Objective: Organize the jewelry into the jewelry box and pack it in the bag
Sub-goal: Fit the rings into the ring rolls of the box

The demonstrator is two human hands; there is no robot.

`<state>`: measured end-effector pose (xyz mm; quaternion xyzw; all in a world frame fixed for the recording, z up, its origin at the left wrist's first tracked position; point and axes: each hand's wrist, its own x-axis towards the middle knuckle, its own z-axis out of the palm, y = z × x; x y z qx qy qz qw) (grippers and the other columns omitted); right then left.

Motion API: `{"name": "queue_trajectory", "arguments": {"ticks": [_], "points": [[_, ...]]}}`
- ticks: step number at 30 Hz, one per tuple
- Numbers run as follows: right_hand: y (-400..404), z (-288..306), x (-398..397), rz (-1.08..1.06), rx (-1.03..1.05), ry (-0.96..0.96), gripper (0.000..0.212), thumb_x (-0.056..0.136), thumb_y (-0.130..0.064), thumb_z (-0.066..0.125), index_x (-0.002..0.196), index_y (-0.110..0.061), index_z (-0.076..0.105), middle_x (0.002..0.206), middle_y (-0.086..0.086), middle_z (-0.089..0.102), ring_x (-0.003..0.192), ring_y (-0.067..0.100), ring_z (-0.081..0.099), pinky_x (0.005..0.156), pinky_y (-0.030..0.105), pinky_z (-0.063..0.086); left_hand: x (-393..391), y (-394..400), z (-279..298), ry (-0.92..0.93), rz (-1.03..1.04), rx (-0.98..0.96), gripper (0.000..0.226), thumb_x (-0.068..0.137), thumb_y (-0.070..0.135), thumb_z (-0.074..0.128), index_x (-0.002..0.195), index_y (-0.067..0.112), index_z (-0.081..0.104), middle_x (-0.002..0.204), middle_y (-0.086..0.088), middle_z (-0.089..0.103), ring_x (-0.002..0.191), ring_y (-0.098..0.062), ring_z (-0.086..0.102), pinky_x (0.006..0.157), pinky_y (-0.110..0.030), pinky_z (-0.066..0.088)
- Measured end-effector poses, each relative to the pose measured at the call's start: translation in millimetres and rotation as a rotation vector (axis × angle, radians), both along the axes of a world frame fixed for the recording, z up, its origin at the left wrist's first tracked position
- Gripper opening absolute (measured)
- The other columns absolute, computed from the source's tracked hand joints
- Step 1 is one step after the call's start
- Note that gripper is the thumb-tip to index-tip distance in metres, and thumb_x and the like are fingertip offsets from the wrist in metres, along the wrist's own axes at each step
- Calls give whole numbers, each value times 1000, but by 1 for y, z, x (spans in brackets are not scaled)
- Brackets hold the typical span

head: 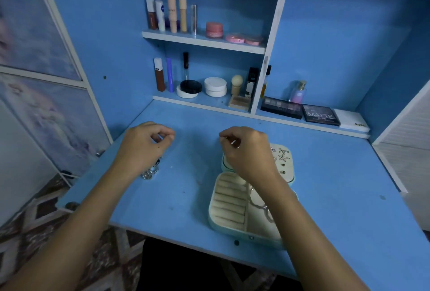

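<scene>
**Small silver piece pinched over the open jewelry box**

The jewelry box (229,207) is laid open on the blue desk (337,186) at about five o'clock from the frame's centre, its lid (282,165) folded back toward one o'clock so that both halves can be reached from above. In the lid, two starfish earrings (283,154) are already fastened to the holed panel; the ring rolls (229,202) in the base appear unfilled, and a silver hoop-like piece (265,209) is seen in the compartment beside them.

The right hand (246,153) is held above the lid with its fingers curled, and a small silver item (233,141) is pinched at the fingertips, probably so that it can be steered into a hole or slot. What the item is cannot be told.

The left hand (142,144) is raised at nine o'clock with thumb and forefinger brought together; whether anything is pinched between them cannot be told. Under its wrist, loose jewelry (151,170) is left on the desk, awaiting sorting.

No bag is seen. The task is judged to be at an early stage.
</scene>
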<state>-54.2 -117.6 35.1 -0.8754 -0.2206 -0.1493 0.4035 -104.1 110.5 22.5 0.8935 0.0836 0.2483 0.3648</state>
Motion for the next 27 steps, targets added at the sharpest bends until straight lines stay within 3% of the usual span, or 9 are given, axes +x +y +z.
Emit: {"name": "queue_trajectory", "arguments": {"ticks": [4, 8, 13, 17, 23, 27], "points": [[33, -1, 0, 99, -46, 50, 12, 89, -16, 69, 94, -15, 79, 87, -3, 76, 68, 7, 59, 72, 11, 45, -3, 28, -3, 50, -1, 36, 11, 84, 12, 75, 85, 23, 78, 86, 8, 68, 78, -7, 59, 67, -4, 40], [63, -3, -1, 160, -63, 145, 14, 91, -15, 66, 97, -12, 78, 91, -1, 76, 73, 8, 61, 72, 6, 43, -5, 47, -11, 113, -39, 83, 11, 85, 15, 75, 86, 26, 76, 88, 13, 66, 78, -5, 60, 69, -3, 38], [96, -13, -4, 188, -130, 292, 16, 91, -18, 64, 91, -11, 78, 88, 4, 75, 85, 20, 67, 80, 25, 53, -3, 62, -23, 146, -93, 189, 11, 88, 17, 74, 97, 21, 78, 88, 17, 61, 79, 2, 54, 70, -2, 36], [114, -21, -5, 195, -168, 412, 17, 91, -21, 63, 94, -12, 78, 91, 6, 74, 85, 22, 66, 80, 31, 56, -2, 65, -25, 135, -144, 219, 14, 87, 18, 75, 101, 22, 78, 88, 16, 60, 79, 5, 53, 71, -2, 36], [127, -27, -7, 158, -136, 493, 22, 90, -28, 66, 83, -9, 74, 82, 8, 71, 71, 22, 61, 65, 28, 52, 3, 69, -31, 146, -179, 243, 14, 86, 22, 76, 99, 28, 78, 91, 8, 64, 82, -8, 54, 74, -22, 40], [131, -27, -6, 141, -125, 548, 24, 90, -27, 66, 71, -12, 68, 71, 5, 63, 64, 19, 53, 54, 21, 41, 5, 68, -34, 149, -190, 242, 11, 85, 18, 76, 91, 27, 78, 89, 7, 64, 83, -12, 56, 75, -23, 42]]}}
